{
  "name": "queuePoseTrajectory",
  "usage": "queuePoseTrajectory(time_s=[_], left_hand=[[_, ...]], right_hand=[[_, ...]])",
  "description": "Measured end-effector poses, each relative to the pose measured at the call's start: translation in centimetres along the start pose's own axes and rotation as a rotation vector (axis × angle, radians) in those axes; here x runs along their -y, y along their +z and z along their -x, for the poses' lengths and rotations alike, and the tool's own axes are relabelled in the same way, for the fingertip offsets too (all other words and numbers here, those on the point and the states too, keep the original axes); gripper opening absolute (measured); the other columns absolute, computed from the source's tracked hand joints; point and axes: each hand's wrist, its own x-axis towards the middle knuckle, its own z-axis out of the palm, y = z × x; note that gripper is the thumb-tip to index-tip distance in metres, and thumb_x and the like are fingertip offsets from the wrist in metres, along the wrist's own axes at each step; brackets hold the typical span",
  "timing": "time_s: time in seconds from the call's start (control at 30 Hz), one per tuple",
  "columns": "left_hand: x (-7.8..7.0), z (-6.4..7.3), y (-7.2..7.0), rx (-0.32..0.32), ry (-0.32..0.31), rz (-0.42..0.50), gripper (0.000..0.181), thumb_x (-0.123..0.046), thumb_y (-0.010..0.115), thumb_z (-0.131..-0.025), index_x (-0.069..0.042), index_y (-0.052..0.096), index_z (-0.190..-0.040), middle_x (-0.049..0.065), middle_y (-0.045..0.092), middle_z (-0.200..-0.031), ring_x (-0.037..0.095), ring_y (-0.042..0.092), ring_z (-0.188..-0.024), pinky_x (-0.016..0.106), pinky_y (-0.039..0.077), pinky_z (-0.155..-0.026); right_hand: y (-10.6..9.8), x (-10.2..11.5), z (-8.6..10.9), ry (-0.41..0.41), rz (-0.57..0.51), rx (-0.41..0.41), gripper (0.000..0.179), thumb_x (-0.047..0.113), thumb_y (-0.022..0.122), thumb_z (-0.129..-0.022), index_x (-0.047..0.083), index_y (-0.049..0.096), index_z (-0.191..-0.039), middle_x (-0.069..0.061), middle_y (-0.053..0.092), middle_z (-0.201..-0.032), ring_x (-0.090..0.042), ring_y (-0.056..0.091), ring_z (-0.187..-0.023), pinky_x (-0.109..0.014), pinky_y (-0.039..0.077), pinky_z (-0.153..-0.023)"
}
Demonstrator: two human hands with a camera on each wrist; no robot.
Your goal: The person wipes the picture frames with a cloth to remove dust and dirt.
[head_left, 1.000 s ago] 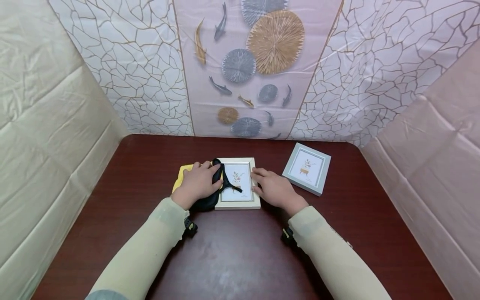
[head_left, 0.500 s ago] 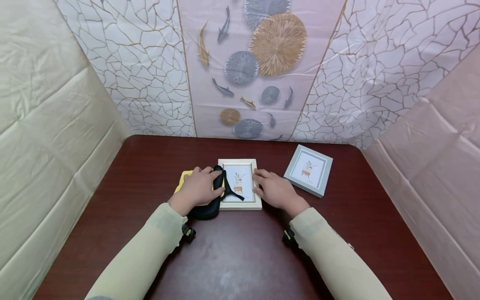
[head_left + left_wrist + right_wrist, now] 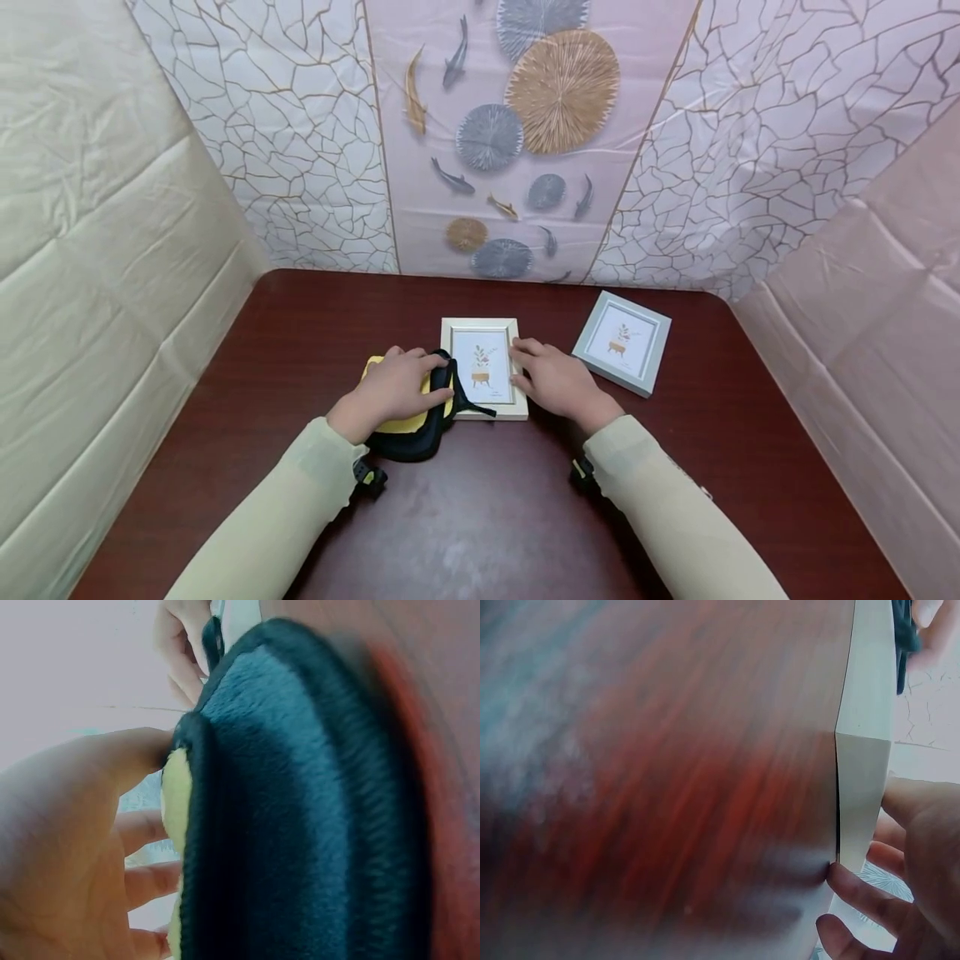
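Note:
My left hand (image 3: 397,383) holds a yellow-and-black plush cleaning cloth (image 3: 415,447) with a thick black edge and a thin black strap. Its thumb and fingers meet the yellow side in the left wrist view, where the cloth's dark plush face (image 3: 277,772) shows. The cloth overlaps the lower left of a cream picture frame (image 3: 521,410) lying flat, with a plant picture inside. At the frame's right edge, my right hand (image 3: 558,383) rests its fingertips and thumb. Close up, the right wrist view shows fingers touching the frame's side (image 3: 859,795).
A grey picture frame (image 3: 651,367) with a similar plant picture lies tilted at the back right of the dark red table (image 3: 480,517). Patterned fabric (image 3: 300,150) closes off the back, and pale padded walls (image 3: 97,275) flank both sides.
My left hand has slid the cloth toward me along the frame's left side, baring more of the picture. The right hand stays at the frame's right edge. The view has shifted slightly.

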Motion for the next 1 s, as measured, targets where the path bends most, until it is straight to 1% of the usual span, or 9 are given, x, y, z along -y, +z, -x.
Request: queuePoseTrajectory(time_s=[0.07,0.13,0.23,0.4,0.6,0.77,1.0], left_hand=[[0.0,0.3,0.0,0.003,0.003,0.013,0.059,-0.057,0.067,-0.107,-0.021,0.065,-0.154,0.012,0.064,-0.151,0.043,0.057,-0.131,0.058,0.051,-0.104],[-0.1,0.7,0.0,0.009,0.0,0.022,0.057,-0.058,0.066,-0.108,-0.023,0.066,-0.153,0.01,0.064,-0.151,0.042,0.058,-0.131,0.058,0.051,-0.104],[-0.2,1.2,0.0,0.015,-0.011,0.032,0.055,-0.058,0.065,-0.108,-0.025,0.067,-0.152,0.008,0.065,-0.15,0.042,0.058,-0.128,0.058,0.054,-0.098],[-0.4,2.0,0.1,0.016,-0.001,0.04,0.049,-0.053,0.067,-0.109,-0.025,0.07,-0.148,0.008,0.067,-0.147,0.04,0.06,-0.123,0.057,0.055,-0.095],[-0.8,3.0,0.3,0.02,0.006,0.043,0.047,-0.053,0.068,-0.108,-0.028,0.071,-0.147,0.009,0.066,-0.149,0.042,0.059,-0.128,0.061,0.053,-0.098],[-1.2,3.9,0.5,0.019,0.004,0.046,0.045,-0.053,0.07,-0.107,-0.029,0.072,-0.145,0.006,0.068,-0.144,0.039,0.059,-0.122,0.061,0.053,-0.095],[-1.8,5.1,0.8,0.025,-0.003,0.056,0.041,-0.052,0.072,-0.106,-0.031,0.074,-0.142,0.002,0.07,-0.139,0.037,0.06,-0.12,0.063,0.052,-0.095]], right_hand=[[-0.1,0.0,0.0,-0.004,0.0,-0.003,0.057,0.037,0.064,-0.113,0.008,0.057,-0.161,-0.011,0.05,-0.167,-0.034,0.056,-0.146,-0.054,0.058,-0.098],[-0.1,0.0,0.0,-0.005,0.001,-0.003,0.057,0.037,0.064,-0.113,0.008,0.057,-0.161,-0.011,0.05,-0.167,-0.034,0.056,-0.146,-0.054,0.058,-0.098],[-0.1,0.0,0.0,0.0,-0.003,0.002,0.057,0.038,0.064,-0.113,0.008,0.056,-0.162,-0.01,0.05,-0.168,-0.034,0.056,-0.146,-0.054,0.057,-0.099],[0.0,0.0,0.0,0.001,-0.01,0.01,0.057,0.038,0.063,-0.113,0.008,0.056,-0.162,-0.01,0.049,-0.168,-0.034,0.055,-0.147,-0.055,0.057,-0.097],[0.0,-0.2,0.0,0.009,-0.015,0.02,0.058,0.038,0.062,-0.114,0.009,0.055,-0.163,-0.01,0.047,-0.169,-0.034,0.054,-0.148,-0.055,0.057,-0.098],[0.0,-0.3,-0.1,0.007,-0.022,0.021,0.058,0.038,0.062,-0.114,0.009,0.054,-0.164,-0.011,0.047,-0.169,-0.034,0.053,-0.149,-0.056,0.056,-0.102],[0.2,-0.2,-0.1,0.009,-0.033,0.031,0.059,0.039,0.061,-0.114,0.008,0.054,-0.164,-0.011,0.046,-0.17,-0.034,0.053,-0.149,-0.056,0.055,-0.102]])
